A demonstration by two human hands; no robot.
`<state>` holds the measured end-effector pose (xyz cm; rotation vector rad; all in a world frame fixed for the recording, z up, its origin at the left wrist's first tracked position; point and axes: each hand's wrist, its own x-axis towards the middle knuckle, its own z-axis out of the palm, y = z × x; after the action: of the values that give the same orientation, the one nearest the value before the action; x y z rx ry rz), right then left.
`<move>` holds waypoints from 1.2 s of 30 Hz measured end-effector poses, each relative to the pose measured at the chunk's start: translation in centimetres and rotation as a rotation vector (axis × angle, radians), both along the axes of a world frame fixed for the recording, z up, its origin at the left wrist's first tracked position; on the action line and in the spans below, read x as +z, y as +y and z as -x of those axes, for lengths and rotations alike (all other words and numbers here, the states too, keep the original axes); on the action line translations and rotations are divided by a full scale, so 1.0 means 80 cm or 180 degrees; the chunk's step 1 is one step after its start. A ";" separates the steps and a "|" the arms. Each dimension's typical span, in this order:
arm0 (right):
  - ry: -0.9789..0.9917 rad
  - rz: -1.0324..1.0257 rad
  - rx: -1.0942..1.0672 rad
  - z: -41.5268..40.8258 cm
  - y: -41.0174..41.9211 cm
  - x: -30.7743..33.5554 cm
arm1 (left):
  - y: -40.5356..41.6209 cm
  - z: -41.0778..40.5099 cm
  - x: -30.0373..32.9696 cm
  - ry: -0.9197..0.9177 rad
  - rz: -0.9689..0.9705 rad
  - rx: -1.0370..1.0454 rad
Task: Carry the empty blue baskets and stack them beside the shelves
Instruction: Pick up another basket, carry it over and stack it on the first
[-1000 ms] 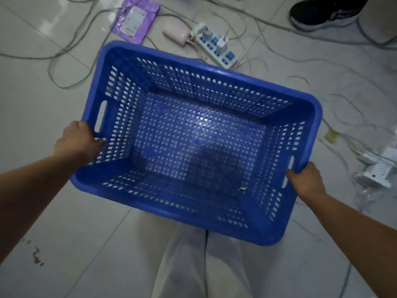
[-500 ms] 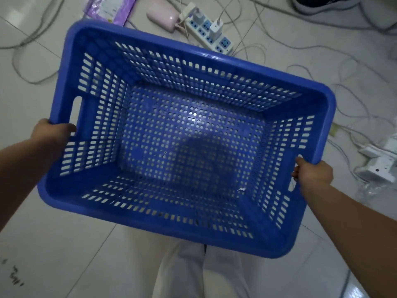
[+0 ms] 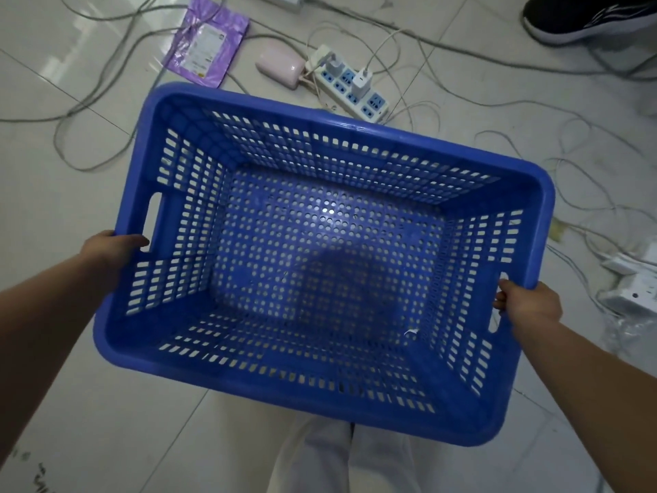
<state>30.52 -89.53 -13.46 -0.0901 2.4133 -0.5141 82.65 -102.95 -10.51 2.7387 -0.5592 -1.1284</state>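
Observation:
An empty blue perforated basket (image 3: pixel 249 380) fills the middle of the head view, held above the tiled floor in front of my legs. My left hand (image 3: pixel 112 249) grips its left rim at the handle slot, thumb hooked inside. On the right rim, beside the other handle slot, my right hand (image 3: pixel 529 304) is closed over the edge. The basket holds nothing but a tiny white scrap on its bottom. No shelves or other baskets are in sight.
Loose cables (image 3: pixel 106 101) sprawl over the white floor tiles. Beyond the basket lie a white power strip (image 3: pixel 350 88) with chargers, a pink device (image 3: pixel 281 69) and a purple pouch (image 3: pixel 206 40). Another person's black shoe (image 3: pixel 586 16) is top right. White adapters (image 3: pixel 633 279) lie at right.
The basket, held in both hands throughout, has shifted slightly right and down in view, so more floor, the purple pouch and the shoe show again beyond it.

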 end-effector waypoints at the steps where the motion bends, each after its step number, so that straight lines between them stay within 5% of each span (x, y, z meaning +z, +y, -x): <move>1: -0.0017 0.0002 -0.0016 0.000 -0.001 0.005 | 0.000 -0.001 0.000 0.0023 -0.0043 0.0000; 11: -0.0007 0.0150 0.0024 0.018 -0.023 0.114 | 0.035 -0.007 0.086 -0.0066 -0.0044 0.0286; 28: 0.0224 0.0581 0.1301 -0.032 -0.088 0.603 | 0.133 -0.081 0.599 -0.0242 0.0484 0.0045; 36: 0.0437 0.0713 0.2660 -0.093 -0.158 0.738 | 0.235 -0.128 0.706 -0.0421 0.1070 0.0714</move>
<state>37.93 -102.17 45.55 -1.1955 2.1683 -0.3754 92.92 -84.15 45.93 2.5165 -0.4006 -0.7316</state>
